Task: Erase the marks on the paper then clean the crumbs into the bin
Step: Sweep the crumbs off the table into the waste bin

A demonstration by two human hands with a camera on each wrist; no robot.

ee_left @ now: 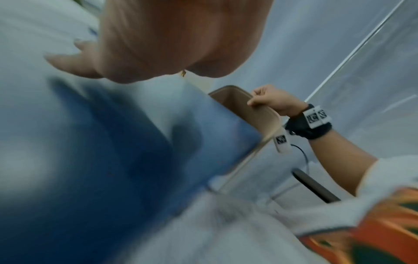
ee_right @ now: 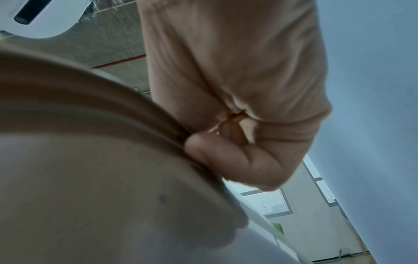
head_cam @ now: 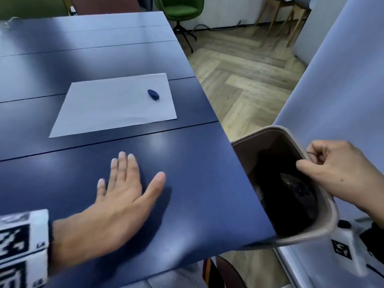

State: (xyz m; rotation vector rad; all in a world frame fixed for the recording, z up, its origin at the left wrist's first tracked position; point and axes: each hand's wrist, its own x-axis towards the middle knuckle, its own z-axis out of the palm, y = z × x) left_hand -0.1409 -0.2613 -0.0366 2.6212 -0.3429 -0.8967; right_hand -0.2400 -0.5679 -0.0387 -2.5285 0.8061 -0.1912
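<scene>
A white sheet of paper (head_cam: 116,103) lies on the dark blue table (head_cam: 187,194), with a dark blue eraser (head_cam: 153,94) on its right part. My left hand (head_cam: 124,183) lies flat on the table near the front edge, fingers straight and spread. My right hand (head_cam: 332,163) grips the rim of a beige bin (head_cam: 328,215), thumb inside the rim, holding it tilted against the table's right edge. In the left wrist view the bin (ee_left: 244,107) sits at the table corner in my right hand (ee_left: 269,101). The right wrist view shows fingers (ee_right: 221,153) pinching the bin rim (ee_right: 113,100). No crumbs are discernible.
A black liner with dark contents fills the bin's inside (head_cam: 291,194). Wooden floor (head_cam: 239,80) lies to the right of the table, with a green chair (head_cam: 180,9) at the back and a pale partition (head_cam: 342,80) on the right.
</scene>
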